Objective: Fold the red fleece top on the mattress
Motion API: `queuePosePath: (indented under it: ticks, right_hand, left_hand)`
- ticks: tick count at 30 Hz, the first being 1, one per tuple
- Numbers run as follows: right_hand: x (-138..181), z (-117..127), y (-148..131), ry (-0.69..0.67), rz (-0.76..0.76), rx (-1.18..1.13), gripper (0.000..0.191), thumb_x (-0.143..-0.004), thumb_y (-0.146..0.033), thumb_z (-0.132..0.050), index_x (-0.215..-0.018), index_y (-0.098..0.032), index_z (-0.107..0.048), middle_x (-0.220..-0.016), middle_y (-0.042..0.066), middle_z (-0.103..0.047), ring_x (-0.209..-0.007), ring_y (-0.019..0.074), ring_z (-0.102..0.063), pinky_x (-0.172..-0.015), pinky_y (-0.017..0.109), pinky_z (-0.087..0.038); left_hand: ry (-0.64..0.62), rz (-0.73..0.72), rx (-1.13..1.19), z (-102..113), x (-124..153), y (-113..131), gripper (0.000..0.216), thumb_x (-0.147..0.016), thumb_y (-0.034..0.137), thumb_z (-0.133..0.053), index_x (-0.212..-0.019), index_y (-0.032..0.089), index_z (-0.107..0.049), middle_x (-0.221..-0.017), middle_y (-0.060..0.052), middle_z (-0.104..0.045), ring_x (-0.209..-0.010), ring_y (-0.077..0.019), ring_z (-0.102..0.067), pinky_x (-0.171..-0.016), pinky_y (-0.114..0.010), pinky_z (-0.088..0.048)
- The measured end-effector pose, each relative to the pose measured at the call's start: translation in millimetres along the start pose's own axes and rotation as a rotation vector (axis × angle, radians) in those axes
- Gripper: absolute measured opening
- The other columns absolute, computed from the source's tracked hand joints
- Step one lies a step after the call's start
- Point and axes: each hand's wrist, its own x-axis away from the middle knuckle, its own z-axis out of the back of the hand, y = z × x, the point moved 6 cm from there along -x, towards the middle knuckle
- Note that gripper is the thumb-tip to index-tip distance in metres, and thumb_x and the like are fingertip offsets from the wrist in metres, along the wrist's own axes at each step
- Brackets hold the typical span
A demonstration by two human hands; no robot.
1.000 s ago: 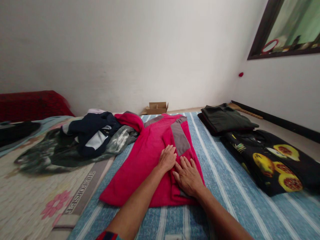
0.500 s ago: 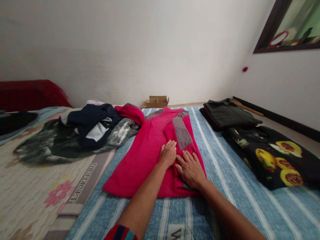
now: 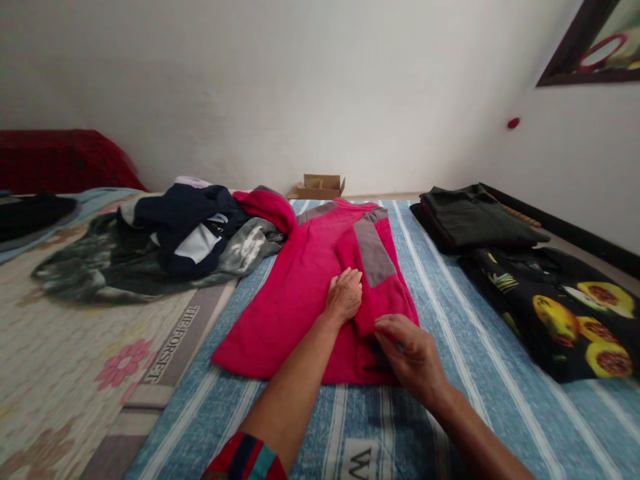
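A pink fleece top [image 3: 305, 300] with grey shoulder panels lies spread out in front of me, its collar at the far end. Its right-hand sleeve [image 3: 380, 257] is folded inward over the body and runs down toward the hem. My left hand [image 3: 345, 295] rests on the top beside the sleeve's inner edge, fingers laid out flat. Lower down, my right hand [image 3: 410, 350] is raised a little, thumb and fingers pinched at the sleeve's fabric near the cuff. The left-hand sleeve [image 3: 273, 212] stretches out to the left, against a pile of clothes.
To the left lie a navy garment [image 3: 200, 227] and a grey-green patterned one [image 3: 100, 267]. At the right are folded dark clothes [image 3: 480, 220] and a black fruit-print garment [image 3: 555, 307]. A cardboard box [image 3: 320, 187] stands by the wall. Blue striped cloth [image 3: 450, 347] lies underneath.
My right hand has lifted from lying flat on the sleeve and closed into a pinch near the cuff. My left hand stays on the top. The view has tilted slightly.
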Motion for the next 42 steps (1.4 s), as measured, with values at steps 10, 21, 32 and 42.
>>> queuePosePath:
  ticks: [10,21,32,42]
  right_hand:
    - [-0.4,-32.1,13.2,-0.136,-0.083,0.248,0.027,-0.080,-0.012,-0.048,-0.097,-0.021,-0.066,-0.104,0.007,-0.064,-0.097,0.0206,-0.056,-0.084,0.033,-0.047]
    - [0.4,-18.0,47.1,0.003,-0.449,-0.250,0.014,-0.072,-0.022,-0.059,-0.083,-0.019,-0.067,-0.085,0.004,-0.066,-0.081,0.0186,-0.061,-0.077,0.032,-0.046]
    - [4.6,-16.0,57.1,0.105,-0.639,-0.497,0.014,-0.065,-0.028,-0.068,-0.073,-0.017,-0.067,-0.067,0.001,-0.065,-0.060,0.0151,-0.057,-0.057,0.026,-0.044]
    - [5.1,-15.0,56.6,0.132,-0.623,-0.531,0.015,-0.065,-0.032,-0.069,-0.070,-0.018,-0.064,-0.063,-0.001,-0.063,-0.057,0.0132,-0.054,-0.054,0.024,-0.041]
  left_hand:
    - [0.014,-0.007,0.069,3.5,1.9,3.0,0.036,-0.090,0.019,-0.038,-0.123,0.015,-0.051,-0.132,-0.009,-0.052,-0.128,-0.0193,-0.037,-0.104,-0.038,-0.031]
    - [-0.162,-0.112,0.538,50.9,9.3,14.6,0.027,-0.070,0.008,-0.050,-0.087,0.016,-0.070,-0.087,-0.001,-0.070,-0.079,-0.0138,-0.062,-0.075,-0.022,-0.047]
    - [-0.473,-0.010,0.862,40.0,51.3,34.7,0.034,-0.063,0.013,-0.061,-0.097,0.012,-0.067,-0.067,0.003,-0.060,-0.056,-0.0086,-0.051,-0.051,-0.017,-0.038]
    - [-0.430,0.089,1.086,27.6,52.3,31.6,0.021,-0.063,0.019,-0.066,-0.083,0.013,-0.066,-0.066,0.004,-0.057,-0.052,-0.0075,-0.054,-0.047,-0.018,-0.042]
